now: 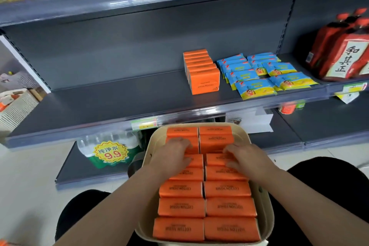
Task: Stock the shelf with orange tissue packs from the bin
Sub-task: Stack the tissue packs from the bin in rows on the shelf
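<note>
The person wears black trousers (329, 195); both forearms (119, 201) are bare.

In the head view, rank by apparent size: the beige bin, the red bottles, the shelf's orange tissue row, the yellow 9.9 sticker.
1. beige bin, though nearest the camera.
2. red bottles, partly cut by the frame edge.
3. orange tissue row.
4. 9.9 sticker, not much smaller.
</note>
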`<state>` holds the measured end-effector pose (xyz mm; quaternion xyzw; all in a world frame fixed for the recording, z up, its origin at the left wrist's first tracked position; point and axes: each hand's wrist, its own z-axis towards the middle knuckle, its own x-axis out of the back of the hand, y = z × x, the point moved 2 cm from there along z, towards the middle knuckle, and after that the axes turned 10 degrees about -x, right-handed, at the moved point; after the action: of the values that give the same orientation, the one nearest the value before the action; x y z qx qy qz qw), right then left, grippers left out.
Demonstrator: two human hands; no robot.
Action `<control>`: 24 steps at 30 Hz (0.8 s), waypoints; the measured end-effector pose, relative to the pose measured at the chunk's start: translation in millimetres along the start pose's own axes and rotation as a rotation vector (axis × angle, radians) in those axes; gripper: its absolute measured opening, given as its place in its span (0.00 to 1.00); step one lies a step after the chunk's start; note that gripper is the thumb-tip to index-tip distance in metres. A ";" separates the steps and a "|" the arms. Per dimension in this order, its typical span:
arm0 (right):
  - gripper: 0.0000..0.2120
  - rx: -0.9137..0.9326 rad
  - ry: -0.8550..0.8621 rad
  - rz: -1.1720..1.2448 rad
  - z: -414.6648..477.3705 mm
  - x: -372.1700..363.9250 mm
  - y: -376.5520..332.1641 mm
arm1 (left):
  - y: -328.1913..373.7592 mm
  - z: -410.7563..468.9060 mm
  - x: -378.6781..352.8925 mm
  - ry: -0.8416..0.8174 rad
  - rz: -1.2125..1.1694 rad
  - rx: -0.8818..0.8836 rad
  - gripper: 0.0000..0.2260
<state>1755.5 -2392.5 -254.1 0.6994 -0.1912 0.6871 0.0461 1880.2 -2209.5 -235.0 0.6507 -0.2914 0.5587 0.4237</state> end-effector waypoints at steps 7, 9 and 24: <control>0.19 -0.001 -0.029 -0.030 8.9 -15.0 0.4 | -5.8 -6.6 -4.5 0.010 -0.007 0.005 0.15; 0.19 0.002 -0.031 -0.048 11.1 -15.4 -0.3 | -7.4 -7.2 -6.0 0.007 0.000 0.002 0.14; 0.21 0.048 0.207 0.044 -9.4 17.0 -6.0 | -19.9 6.5 -22.8 -0.173 0.006 0.062 0.18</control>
<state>1748.3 -2387.3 -235.8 0.6212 -0.1842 0.7609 0.0335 1895.6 -2208.0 -261.8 0.7083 -0.3115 0.5106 0.3750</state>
